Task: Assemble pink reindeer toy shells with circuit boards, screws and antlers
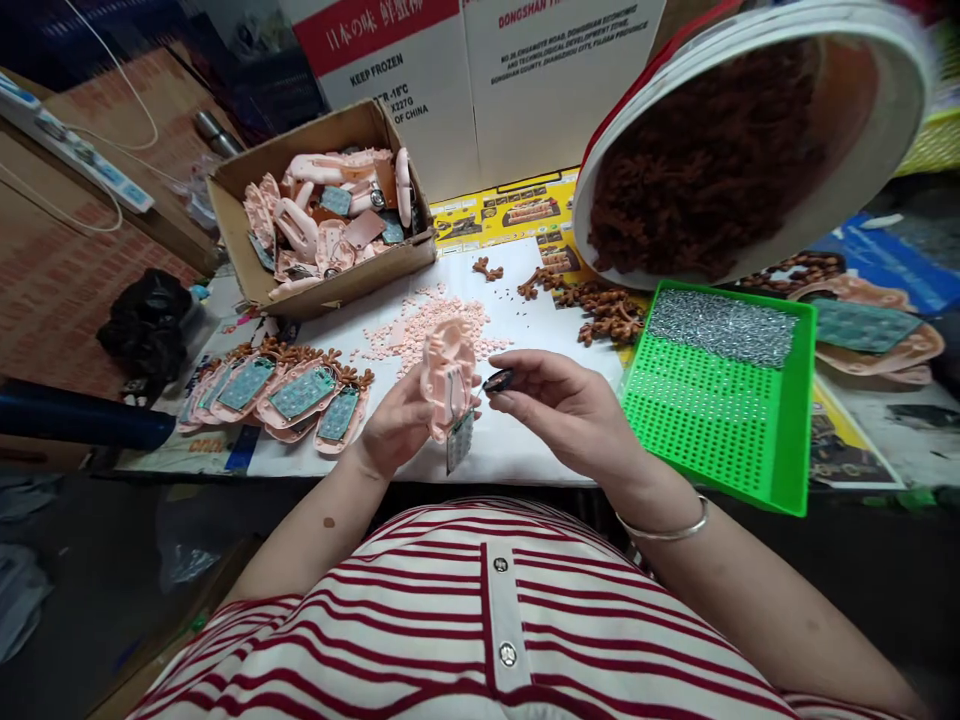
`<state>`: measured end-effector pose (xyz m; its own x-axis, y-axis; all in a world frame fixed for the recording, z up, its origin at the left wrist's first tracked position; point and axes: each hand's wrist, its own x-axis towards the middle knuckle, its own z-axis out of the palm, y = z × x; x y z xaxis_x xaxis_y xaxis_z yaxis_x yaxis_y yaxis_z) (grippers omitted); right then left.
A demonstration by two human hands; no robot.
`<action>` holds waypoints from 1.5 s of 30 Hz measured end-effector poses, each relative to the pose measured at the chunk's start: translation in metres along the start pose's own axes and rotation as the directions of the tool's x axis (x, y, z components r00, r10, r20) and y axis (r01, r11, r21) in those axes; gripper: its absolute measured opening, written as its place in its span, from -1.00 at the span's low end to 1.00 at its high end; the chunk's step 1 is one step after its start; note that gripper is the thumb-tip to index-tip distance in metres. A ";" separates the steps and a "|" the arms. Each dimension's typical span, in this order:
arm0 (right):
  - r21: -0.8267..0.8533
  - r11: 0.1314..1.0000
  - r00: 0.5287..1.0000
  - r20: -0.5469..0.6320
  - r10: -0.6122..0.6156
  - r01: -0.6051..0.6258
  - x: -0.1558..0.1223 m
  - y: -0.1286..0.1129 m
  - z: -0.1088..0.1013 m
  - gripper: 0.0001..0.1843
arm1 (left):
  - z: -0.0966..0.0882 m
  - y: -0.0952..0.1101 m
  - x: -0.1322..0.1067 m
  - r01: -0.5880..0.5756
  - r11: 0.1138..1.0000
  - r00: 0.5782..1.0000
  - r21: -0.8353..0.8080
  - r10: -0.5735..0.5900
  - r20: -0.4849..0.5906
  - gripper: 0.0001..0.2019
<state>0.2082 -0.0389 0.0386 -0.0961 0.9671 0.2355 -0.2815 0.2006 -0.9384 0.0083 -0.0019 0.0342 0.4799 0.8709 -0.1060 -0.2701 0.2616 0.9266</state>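
Note:
My left hand is closed round a pink plastic housing, held upright with its hollow inner side showing. From its lower end a green circuit board hangs at a tilt. Between thumb and fingers, my right hand pinches a small round dark part, perhaps a speaker. It is just right of the housing, and a thin wire seems to run from it toward the board. Behind the housing, small pink pieces are scattered over the white table surface.
Left are housings with boards and brown branched pieces. A cardboard box of pink parts stands behind. At right are a green tray of small metal screws and a tilted white bucket of brown pieces, some spilled.

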 end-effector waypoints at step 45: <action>-0.713 0.569 0.819 0.013 -0.574 0.410 -0.009 0.010 -0.001 -0.93 | 0.012 -0.027 -0.005 0.170 0.972 0.980 -0.165 -0.149 0.133 -0.33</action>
<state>0.2071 -0.0457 0.0265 0.0700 0.6749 0.7346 0.4812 0.6222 -0.6175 0.0236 -0.0182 0.0145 0.6214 0.7592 -0.1935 -0.3186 0.4705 0.8228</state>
